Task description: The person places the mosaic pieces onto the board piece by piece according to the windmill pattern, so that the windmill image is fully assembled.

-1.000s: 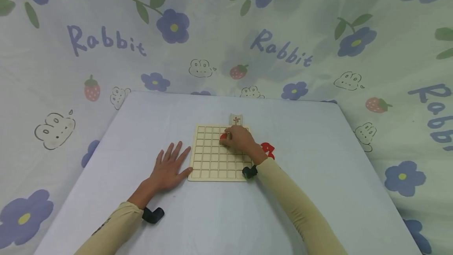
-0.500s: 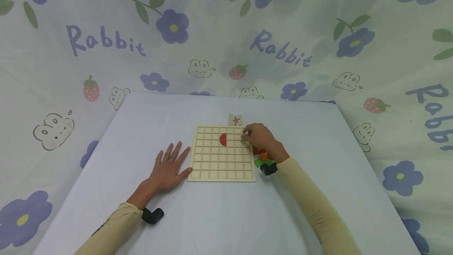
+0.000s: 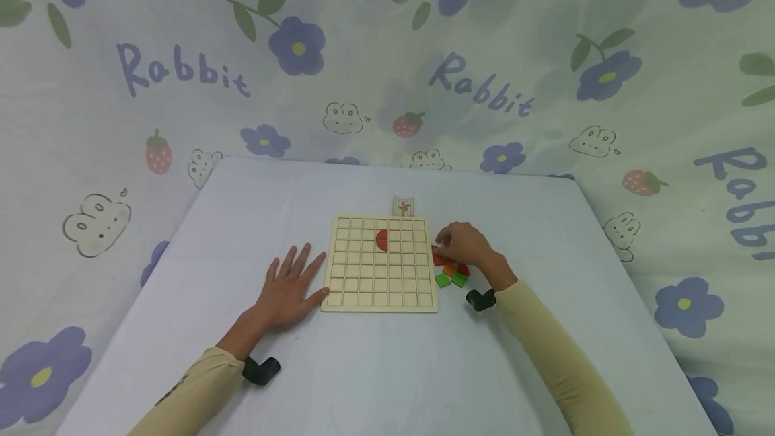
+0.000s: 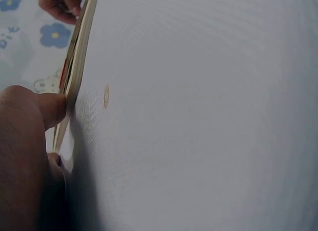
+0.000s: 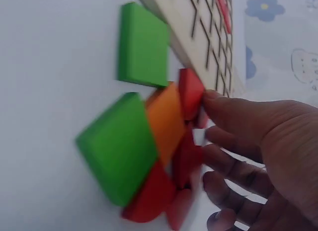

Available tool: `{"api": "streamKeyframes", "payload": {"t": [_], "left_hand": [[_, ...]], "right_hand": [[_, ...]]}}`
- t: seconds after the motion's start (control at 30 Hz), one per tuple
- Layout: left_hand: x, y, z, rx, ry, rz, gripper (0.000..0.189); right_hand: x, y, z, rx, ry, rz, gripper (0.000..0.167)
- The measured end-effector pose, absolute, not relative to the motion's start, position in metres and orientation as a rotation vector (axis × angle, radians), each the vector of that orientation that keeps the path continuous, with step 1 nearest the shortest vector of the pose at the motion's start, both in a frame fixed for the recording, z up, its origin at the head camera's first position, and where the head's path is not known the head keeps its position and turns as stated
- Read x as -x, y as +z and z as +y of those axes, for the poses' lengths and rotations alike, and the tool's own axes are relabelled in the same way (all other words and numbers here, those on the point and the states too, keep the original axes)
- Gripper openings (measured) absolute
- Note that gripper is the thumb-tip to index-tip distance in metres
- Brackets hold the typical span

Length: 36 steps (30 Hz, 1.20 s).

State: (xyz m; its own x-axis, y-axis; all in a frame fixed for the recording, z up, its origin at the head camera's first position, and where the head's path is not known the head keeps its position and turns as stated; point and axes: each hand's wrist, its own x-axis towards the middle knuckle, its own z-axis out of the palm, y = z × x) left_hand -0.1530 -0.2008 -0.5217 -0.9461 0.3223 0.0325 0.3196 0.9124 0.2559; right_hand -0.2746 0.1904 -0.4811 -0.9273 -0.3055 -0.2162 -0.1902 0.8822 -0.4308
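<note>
A wooden grid board (image 3: pixel 369 276) lies on the white table, bearing two red quarter-round pieces (image 3: pixel 382 240) that form a half disc. My left hand (image 3: pixel 286 296) lies flat with fingers spread, its thumb touching the board's left edge. At the board's right side, my right hand (image 3: pixel 467 245) hovers over a small pile of loose pieces, fingers bent and apart. In the right wrist view the thumb tip is close against a red piece (image 5: pixel 190 94); whether it touches cannot be told. Green blocks (image 5: pixel 119 146), an orange block (image 5: pixel 168 119) and several red pieces make up the pile.
A small card (image 3: pixel 403 206) with a red pinwheel-like pattern lies behind the board. A printed cloth (image 3: pixel 363 39) hangs at the back and sides of the table (image 3: pixel 363 375). Dark wrist-worn devices (image 3: pixel 262 371) sit at both sleeves.
My right hand has left the red piece on the board and moved right to the loose pile, uncovering the half disc. My left hand has stayed in place.
</note>
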Motion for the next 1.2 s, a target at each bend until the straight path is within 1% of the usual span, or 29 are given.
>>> {"api": "streamKeyframes", "payload": {"t": [0.17, 0.3, 0.57, 0.93, 1.1, 1.2], "left_hand": [[0.152, -0.521, -0.2, -0.512, 0.416, 3.057, 0.075], [0.151, -0.521, -0.201, -0.505, 0.419, 3.066, 0.074], [0.152, -0.519, -0.2, -0.515, 0.438, 3.073, 0.073], [0.152, -0.527, -0.2, -0.515, 0.442, 3.074, 0.074], [0.153, -0.527, -0.201, -0.508, 0.423, 3.078, 0.074], [0.153, -0.525, -0.2, -0.503, 0.406, 3.079, 0.074]], "right_hand": [[0.268, -0.485, 0.191, 0.391, -0.691, 2.777, 0.022], [0.266, -0.485, 0.188, 0.379, -0.744, 2.725, 0.017], [0.261, -0.481, 0.188, 0.397, -0.676, 2.705, 0.018], [0.253, -0.483, 0.186, 0.427, -0.717, 2.712, 0.015], [0.256, -0.481, 0.187, 0.453, -0.78, 2.642, 0.014], [0.261, -0.475, 0.186, 0.471, -0.783, 2.617, 0.01]]}}
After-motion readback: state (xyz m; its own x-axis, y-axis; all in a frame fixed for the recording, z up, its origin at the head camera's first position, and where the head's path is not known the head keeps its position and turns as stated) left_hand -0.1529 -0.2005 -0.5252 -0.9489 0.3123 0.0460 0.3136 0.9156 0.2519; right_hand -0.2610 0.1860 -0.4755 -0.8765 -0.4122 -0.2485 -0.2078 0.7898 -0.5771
